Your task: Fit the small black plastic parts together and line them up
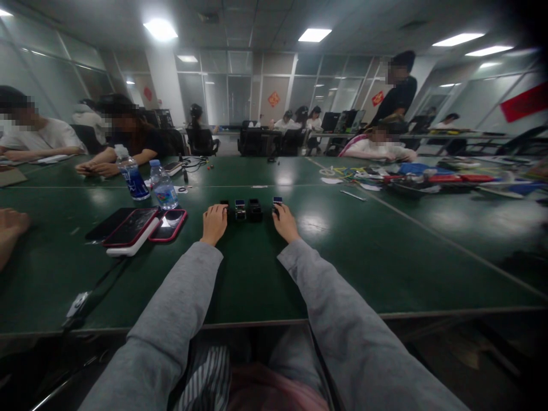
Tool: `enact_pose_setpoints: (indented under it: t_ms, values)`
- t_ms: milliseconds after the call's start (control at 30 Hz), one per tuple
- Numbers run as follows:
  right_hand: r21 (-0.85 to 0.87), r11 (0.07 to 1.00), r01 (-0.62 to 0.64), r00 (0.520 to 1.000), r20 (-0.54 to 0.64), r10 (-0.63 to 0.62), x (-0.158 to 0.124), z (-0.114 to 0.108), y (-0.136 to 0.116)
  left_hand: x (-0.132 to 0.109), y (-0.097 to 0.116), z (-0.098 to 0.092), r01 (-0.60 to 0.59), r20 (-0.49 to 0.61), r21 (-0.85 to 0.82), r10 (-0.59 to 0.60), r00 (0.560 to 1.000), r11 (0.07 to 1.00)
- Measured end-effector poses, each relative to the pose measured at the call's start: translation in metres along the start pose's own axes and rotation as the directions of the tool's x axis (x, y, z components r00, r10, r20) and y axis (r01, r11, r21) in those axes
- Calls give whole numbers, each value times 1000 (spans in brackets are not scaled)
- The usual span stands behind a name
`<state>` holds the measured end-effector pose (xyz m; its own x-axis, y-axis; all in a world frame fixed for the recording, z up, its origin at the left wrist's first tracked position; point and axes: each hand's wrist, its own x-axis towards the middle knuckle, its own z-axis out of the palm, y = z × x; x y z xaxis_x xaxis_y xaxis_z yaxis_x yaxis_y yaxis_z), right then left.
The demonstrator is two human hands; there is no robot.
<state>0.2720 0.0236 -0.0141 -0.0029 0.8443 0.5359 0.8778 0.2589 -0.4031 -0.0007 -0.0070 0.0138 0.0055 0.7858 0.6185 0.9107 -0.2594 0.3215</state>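
On the green table, a row of small block-like objects, perhaps watches or little gadgets, lies between my hands. My left hand (214, 223) is at the row's left end, its fingers curled against a small dark block (225, 202) that they partly cover. Beside it are a silver block with a dark top (240, 209) and a black block (254, 210), both untouched. A little apart on the right, my right hand (285, 222) has its fingers closed around a small silver block with a dark, screen-like face (277, 200).
Phones in red cases (168, 225) and a white power bank (128, 248) with a cable lie left. Two water bottles (164, 185) stand behind them. Tangled cables and tools (422, 180) cover the far right, near a slim metal tool (353, 196). Other people sit around the table.
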Motion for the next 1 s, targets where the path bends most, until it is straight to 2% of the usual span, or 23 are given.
enact_pose_setpoints:
  t_ms: [333, 467, 867, 1000]
  values:
    - [126, 989, 77, 996, 30, -81, 5, 4, 4, 1, 0, -2, 18, 18, -24, -18, 1000, 1000]
    - [177, 979, 97, 994, 37, -105, 7, 3, 6, 2, 0, -2, 27, -11, -41, -27, 1000, 999]
    - [175, 984, 31, 999, 17, -35, 5, 1, 4, 1, 2, -8, 26, -60, -21, -27, 998, 999]
    - [171, 983, 65, 998, 9, -67, 5, 0, 4, 2, 3, -10, 36, -90, -31, -39, 995, 999]
